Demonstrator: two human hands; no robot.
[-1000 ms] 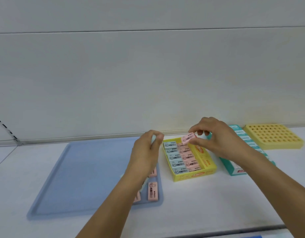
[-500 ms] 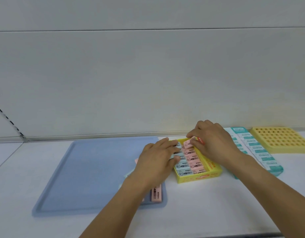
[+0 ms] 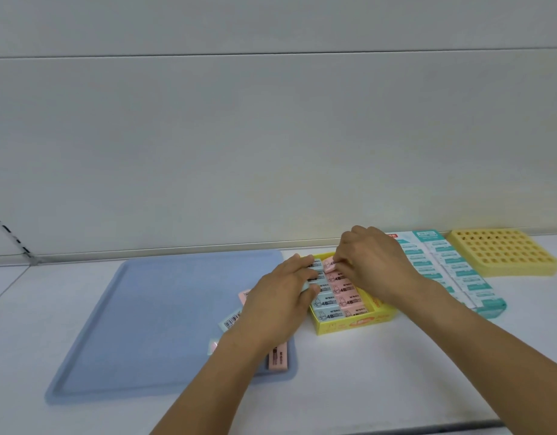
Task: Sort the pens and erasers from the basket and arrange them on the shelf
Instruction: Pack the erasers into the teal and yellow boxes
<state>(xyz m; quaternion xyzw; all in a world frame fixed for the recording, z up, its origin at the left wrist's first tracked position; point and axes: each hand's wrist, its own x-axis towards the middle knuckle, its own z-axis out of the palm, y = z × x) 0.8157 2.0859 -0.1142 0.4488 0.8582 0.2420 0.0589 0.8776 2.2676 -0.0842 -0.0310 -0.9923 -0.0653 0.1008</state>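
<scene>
Item: pink eraser (image 3: 330,265), far slot of the yellow box (image 3: 352,324) on the shelf (image 3: 396,372). My right hand (image 3: 374,265) pinched it; my left hand (image 3: 286,290) lay flat on the blue erasers (image 3: 325,304). I judged best practice: press level, label upward, neighbours steadied.

Tray (image 3: 145,324): matt blue plastic, smooth. Yellow box (image 3: 354,324): printed card, slight sheen. Erasers (image 3: 339,301) inside: smooth pastel pink and blue, printed paper-like wrap. Teal box (image 3: 471,287): glossy printed card. Yellow rack (image 3: 503,252): matt moulded plastic, holed. Shelf (image 3: 365,372): smooth white, faint sheen. Back wall (image 3: 270,152): matt white panels.
</scene>
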